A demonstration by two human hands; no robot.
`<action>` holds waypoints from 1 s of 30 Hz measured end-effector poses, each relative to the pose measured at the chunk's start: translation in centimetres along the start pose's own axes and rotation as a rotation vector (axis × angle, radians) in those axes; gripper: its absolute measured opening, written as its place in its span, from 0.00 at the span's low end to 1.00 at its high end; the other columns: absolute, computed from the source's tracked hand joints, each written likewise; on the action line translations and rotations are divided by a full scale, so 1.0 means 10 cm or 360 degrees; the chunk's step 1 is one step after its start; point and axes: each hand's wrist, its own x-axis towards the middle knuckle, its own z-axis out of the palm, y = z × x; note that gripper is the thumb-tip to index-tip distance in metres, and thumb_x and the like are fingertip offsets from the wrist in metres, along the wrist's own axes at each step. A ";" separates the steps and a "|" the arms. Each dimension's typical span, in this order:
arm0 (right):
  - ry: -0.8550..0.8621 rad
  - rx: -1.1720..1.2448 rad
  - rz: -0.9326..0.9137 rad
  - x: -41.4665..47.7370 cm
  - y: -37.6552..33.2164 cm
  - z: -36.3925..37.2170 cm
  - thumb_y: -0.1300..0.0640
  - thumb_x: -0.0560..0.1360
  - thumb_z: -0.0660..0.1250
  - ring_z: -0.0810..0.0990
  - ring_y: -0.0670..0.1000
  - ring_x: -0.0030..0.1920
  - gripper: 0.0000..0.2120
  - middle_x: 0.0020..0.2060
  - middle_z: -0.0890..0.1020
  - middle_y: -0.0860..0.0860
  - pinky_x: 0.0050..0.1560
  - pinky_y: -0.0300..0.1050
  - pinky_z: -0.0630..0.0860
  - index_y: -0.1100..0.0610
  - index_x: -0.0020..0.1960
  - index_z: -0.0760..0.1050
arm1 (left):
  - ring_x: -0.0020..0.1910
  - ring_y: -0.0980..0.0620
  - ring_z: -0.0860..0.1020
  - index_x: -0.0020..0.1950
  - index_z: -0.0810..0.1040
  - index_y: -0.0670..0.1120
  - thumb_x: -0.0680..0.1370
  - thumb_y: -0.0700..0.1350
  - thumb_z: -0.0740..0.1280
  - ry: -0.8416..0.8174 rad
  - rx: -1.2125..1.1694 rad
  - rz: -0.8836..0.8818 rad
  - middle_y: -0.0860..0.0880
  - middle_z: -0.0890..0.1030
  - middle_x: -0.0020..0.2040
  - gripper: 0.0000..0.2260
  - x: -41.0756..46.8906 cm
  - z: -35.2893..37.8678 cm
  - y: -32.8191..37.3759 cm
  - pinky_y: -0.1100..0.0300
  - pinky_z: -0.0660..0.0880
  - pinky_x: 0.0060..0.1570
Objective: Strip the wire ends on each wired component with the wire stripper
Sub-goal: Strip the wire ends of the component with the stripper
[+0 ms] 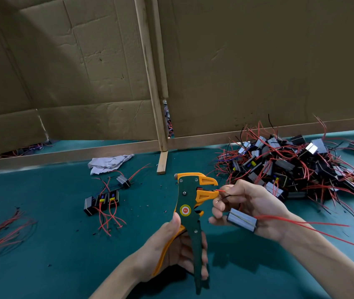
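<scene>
Hands: the left hand [171, 251] is wrapped round both handles of the wire stripper [188, 203], thumb laid on the tool body just below the round label. The right hand [251, 203], directly right of the stripper, pinches two leads between thumb and forefinger. The grey component [241, 219] they belong to rests against its lower fingers.

Layout, referenced to the stripper:

1. Cardboard screen [258, 61]: behind the stripper, standing upright along the back of the work area.
2. Counter [64, 244]: green surface below the stripper, carrying all parts.
3. Pile of wired components [297, 167]: behind and to the right of the stripper, just beyond the right hand; red leads project in all directions.
4. Crumpled paper [109, 161]: behind and to the left of the stripper.
5. Group of components [101, 201]: to the left of the stripper, well apart from the pile, lying close together.
6. Red wire [221, 190]: its end touches the tip of the lower orange jaw. The jaws stand apart.
7. Black wire [223, 198]: just below the red wire, clear of the jaws, with a bright tip.
8. Dark scraps [148, 205]: scattered on the counter left of the stripper.

Step in hand, as judged: presenting the red wire end to the jaws. Whether it is seated between the blades cannot be told.

Next move, as judged: feed the end fully into the jaws, keeping the black wire out. Hold the lead straight and steady, then squeeze the handles firmly. Too deep an insertion would likely remove excess insulation.
</scene>
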 end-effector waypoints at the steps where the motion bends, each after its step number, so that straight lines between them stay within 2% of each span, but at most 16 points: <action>1: 0.0011 -0.0001 0.0006 0.00 0.00 0.01 0.61 0.71 0.56 0.76 0.55 0.32 0.13 0.31 0.75 0.58 0.43 0.53 0.80 0.59 0.29 0.72 | 0.45 0.39 0.81 0.56 0.74 0.36 0.66 0.74 0.66 0.0025 0.0004 0.0002 0.37 0.81 0.47 0.42 0.00 -0.01 -0.02 0.50 0.76 0.47; 7: 0.0043 -0.0029 0.0042 -0.01 -0.02 0.03 0.60 0.71 0.57 0.74 0.53 0.28 0.17 0.27 0.73 0.55 0.41 0.51 0.80 0.56 0.24 0.69 | 0.40 0.41 0.82 0.53 0.75 0.36 0.69 0.71 0.66 0.0092 0.0006 0.0025 0.38 0.81 0.43 0.37 -0.01 0.00 -0.04 0.54 0.77 0.42; 10: 0.0024 0.0006 0.0040 -0.02 -0.02 0.00 0.60 0.71 0.57 0.73 0.52 0.28 0.16 0.27 0.72 0.55 0.41 0.51 0.80 0.55 0.25 0.66 | 0.34 0.44 0.81 0.47 0.78 0.39 0.69 0.71 0.65 0.0064 0.0026 0.0098 0.41 0.80 0.38 0.33 -0.01 0.05 -0.02 0.57 0.77 0.37; 12: 0.0020 0.0039 0.0039 -0.01 -0.02 -0.02 0.60 0.71 0.57 0.73 0.52 0.28 0.15 0.27 0.72 0.55 0.41 0.51 0.80 0.54 0.26 0.63 | 0.28 0.45 0.78 0.41 0.77 0.41 0.70 0.71 0.63 0.0070 0.0057 0.0182 0.42 0.78 0.33 0.31 0.01 0.11 -0.02 0.59 0.75 0.31; 15: 0.0052 0.0037 0.0049 0.03 0.00 -0.03 0.60 0.72 0.58 0.72 0.52 0.27 0.15 0.27 0.71 0.56 0.40 0.51 0.80 0.54 0.27 0.61 | 0.21 0.49 0.69 0.32 0.72 0.43 0.62 0.76 0.66 0.0311 0.0125 0.0250 0.44 0.70 0.27 0.33 0.06 0.18 -0.06 0.61 0.67 0.27; 17: 0.0057 0.0021 0.0035 0.04 0.01 -0.03 0.59 0.72 0.59 0.72 0.53 0.28 0.15 0.27 0.70 0.56 0.41 0.52 0.80 0.55 0.28 0.61 | 0.24 0.46 0.73 0.34 0.75 0.43 0.59 0.76 0.68 0.0320 0.0100 0.0266 0.42 0.73 0.29 0.34 0.08 0.19 -0.07 0.59 0.71 0.29; 19: -0.0014 -0.0040 -0.0010 0.03 0.00 -0.04 0.59 0.73 0.62 0.73 0.53 0.30 0.15 0.29 0.70 0.56 0.42 0.54 0.80 0.55 0.29 0.63 | 0.34 0.41 0.80 0.43 0.80 0.41 0.58 0.75 0.69 0.0235 -0.0003 0.0269 0.40 0.79 0.38 0.36 0.09 0.18 -0.04 0.53 0.77 0.38; 21: -0.0115 -0.0118 -0.0074 0.02 -0.03 -0.02 0.58 0.73 0.63 0.74 0.54 0.32 0.13 0.30 0.71 0.56 0.44 0.55 0.79 0.57 0.30 0.67 | 0.41 0.39 0.81 0.49 0.79 0.39 0.60 0.74 0.69 0.0247 -0.0146 0.0279 0.39 0.79 0.43 0.38 0.10 0.15 0.00 0.48 0.78 0.46; 23: -0.0243 -0.0212 -0.0129 0.02 -0.06 0.05 0.58 0.73 0.64 0.76 0.56 0.34 0.11 0.31 0.73 0.57 0.46 0.58 0.79 0.59 0.32 0.70 | 0.41 0.38 0.81 0.50 0.78 0.38 0.66 0.73 0.64 0.0345 -0.0293 0.0272 0.38 0.79 0.42 0.37 0.13 0.13 0.03 0.46 0.79 0.46; 25: -0.0377 -0.0362 -0.0169 0.08 -0.07 0.20 0.57 0.76 0.64 0.79 0.57 0.37 0.11 0.33 0.76 0.58 0.51 0.60 0.75 0.59 0.36 0.73 | 0.41 0.38 0.81 0.48 0.79 0.38 0.70 0.70 0.59 0.0461 -0.0413 0.0237 0.38 0.79 0.41 0.34 0.17 0.10 0.06 0.47 0.79 0.43; 27: -0.0388 -0.0486 -0.0199 0.22 -0.05 0.42 0.55 0.78 0.64 0.79 0.58 0.40 0.10 0.35 0.79 0.59 0.49 0.54 0.73 0.59 0.41 0.73 | 0.41 0.38 0.81 0.50 0.78 0.37 0.71 0.68 0.59 0.0521 -0.0534 0.0164 0.37 0.79 0.42 0.33 0.20 0.08 0.08 0.47 0.79 0.41; 30: -0.0098 -0.0598 -0.0292 0.64 -0.01 0.85 0.57 0.81 0.59 0.78 0.55 0.36 0.10 0.36 0.81 0.60 0.37 0.42 0.76 0.58 0.42 0.71 | 0.40 0.38 0.81 0.48 0.79 0.36 0.71 0.64 0.63 0.0503 -0.0704 0.0148 0.37 0.80 0.42 0.29 0.22 0.06 0.10 0.44 0.79 0.46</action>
